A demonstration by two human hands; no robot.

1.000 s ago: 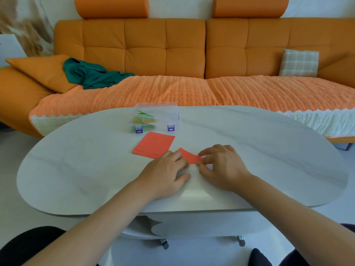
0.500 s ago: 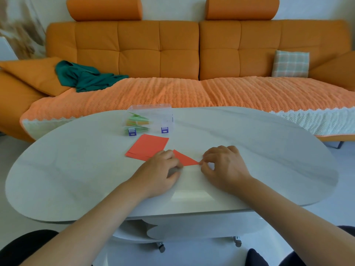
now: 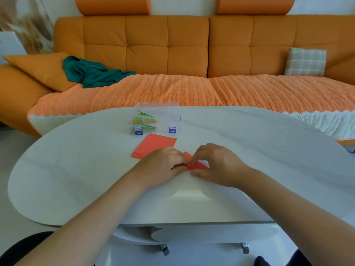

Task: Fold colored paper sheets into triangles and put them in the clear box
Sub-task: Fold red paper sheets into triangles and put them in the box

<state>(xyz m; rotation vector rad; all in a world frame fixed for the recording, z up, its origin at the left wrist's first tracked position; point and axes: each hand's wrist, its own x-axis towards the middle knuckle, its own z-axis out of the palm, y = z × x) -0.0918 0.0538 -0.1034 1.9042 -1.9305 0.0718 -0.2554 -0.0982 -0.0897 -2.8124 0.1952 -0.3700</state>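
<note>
A small red paper [image 3: 194, 164], folded into a triangle shape, lies on the white table [image 3: 76, 169] between my hands. My left hand [image 3: 163, 166] holds its left part down with curled fingers. My right hand [image 3: 217, 163] pinches the paper's upper edge near the middle. Much of the paper is hidden under my fingers. Behind them lies a flat stack of red paper sheets [image 3: 153, 147]. Farther back stands the clear box [image 3: 159, 117] with purple latches, holding several folded green and orange triangles.
An orange sofa [image 3: 192, 54] runs behind the table, with a green cloth [image 3: 92, 72] and a checked cushion [image 3: 305, 62] on it. The table's near edge is just below my wrists.
My right hand has moved left onto the paper, and the fingers of both hands have closed together over the fold. The visible red triangle now points right, below my right hand.
</note>
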